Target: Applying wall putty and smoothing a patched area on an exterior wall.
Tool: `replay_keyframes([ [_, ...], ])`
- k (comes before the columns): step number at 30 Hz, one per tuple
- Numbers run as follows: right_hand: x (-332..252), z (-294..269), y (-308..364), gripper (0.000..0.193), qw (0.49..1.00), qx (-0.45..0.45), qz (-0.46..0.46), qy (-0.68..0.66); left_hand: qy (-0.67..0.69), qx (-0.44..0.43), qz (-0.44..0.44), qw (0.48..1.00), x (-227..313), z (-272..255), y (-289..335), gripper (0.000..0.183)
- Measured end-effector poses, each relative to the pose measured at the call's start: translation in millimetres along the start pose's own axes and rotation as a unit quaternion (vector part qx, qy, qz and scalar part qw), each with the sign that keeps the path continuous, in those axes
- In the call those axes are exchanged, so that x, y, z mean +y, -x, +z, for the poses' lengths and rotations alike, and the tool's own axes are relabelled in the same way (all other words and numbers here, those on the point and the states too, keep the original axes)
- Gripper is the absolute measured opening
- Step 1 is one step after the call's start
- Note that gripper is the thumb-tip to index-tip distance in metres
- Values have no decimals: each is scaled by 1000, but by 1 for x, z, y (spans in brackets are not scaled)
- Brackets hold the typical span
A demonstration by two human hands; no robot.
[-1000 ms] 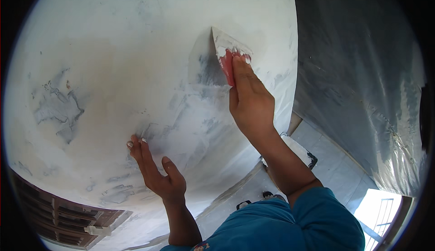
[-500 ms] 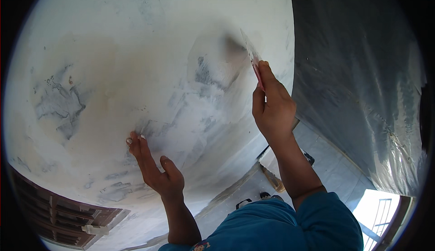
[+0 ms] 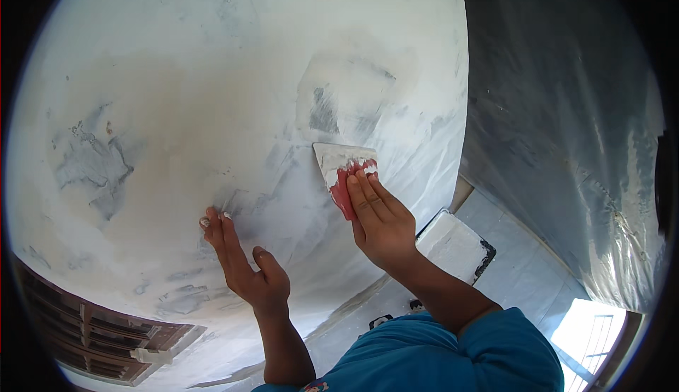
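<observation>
A white, patchy wall (image 3: pixel 191 123) with grey filled areas spreads before me. My right hand (image 3: pixel 385 226) grips a putty knife (image 3: pixel 342 190) by its red handle, fingers laid along its back. White filler smears the handle, and the wide blade lies against or very close to the wall, just below a squarish grey patch (image 3: pixel 325 109). Farther left and lower, my left hand (image 3: pixel 256 279) has its fingers stretched out and thumb apart, the fingertips at the wall beside another grey patch. White filler sticks to those fingertips; this hand holds nothing.
A white-coated tray (image 3: pixel 456 247) with a dark edge lies below my right forearm. Grey plastic sheeting (image 3: pixel 552 123) hangs at the right. At lower left is a brown grille (image 3: pixel 92 332); a bright barred opening (image 3: pixel 583 339) shows at lower right.
My right hand has brought the putty knife down and left, turning it from edge-on to flat toward the wall. The tray shows more fully. My left hand stays almost in place.
</observation>
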State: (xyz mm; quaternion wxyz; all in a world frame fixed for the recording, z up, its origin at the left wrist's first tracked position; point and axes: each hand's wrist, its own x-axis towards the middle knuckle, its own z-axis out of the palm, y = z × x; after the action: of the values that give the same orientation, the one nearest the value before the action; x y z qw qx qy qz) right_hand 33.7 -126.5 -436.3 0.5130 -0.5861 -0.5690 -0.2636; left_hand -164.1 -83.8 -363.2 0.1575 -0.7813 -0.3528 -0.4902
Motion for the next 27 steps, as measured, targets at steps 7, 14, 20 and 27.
replay_keyframes([
  [7, 19, -44, -42, 52, 993, 85, 73, -27, -1, -1, -3, 1000, -1, -1, 1, 71],
  [14, -9, -10, -61, 52, 999, 39, 35, 3, -2, -1, 3, 1000, -3, -5, 1, 72],
  [20, -58, 14, 43, 51, 994, -84, -37, -53, 14, -8, 3, 1000, 0, -1, -1, 72],
  [27, -11, -35, -18, 52, 998, 28, 23, -47, 9, -4, -1, 1000, -3, -6, 1, 73],
])
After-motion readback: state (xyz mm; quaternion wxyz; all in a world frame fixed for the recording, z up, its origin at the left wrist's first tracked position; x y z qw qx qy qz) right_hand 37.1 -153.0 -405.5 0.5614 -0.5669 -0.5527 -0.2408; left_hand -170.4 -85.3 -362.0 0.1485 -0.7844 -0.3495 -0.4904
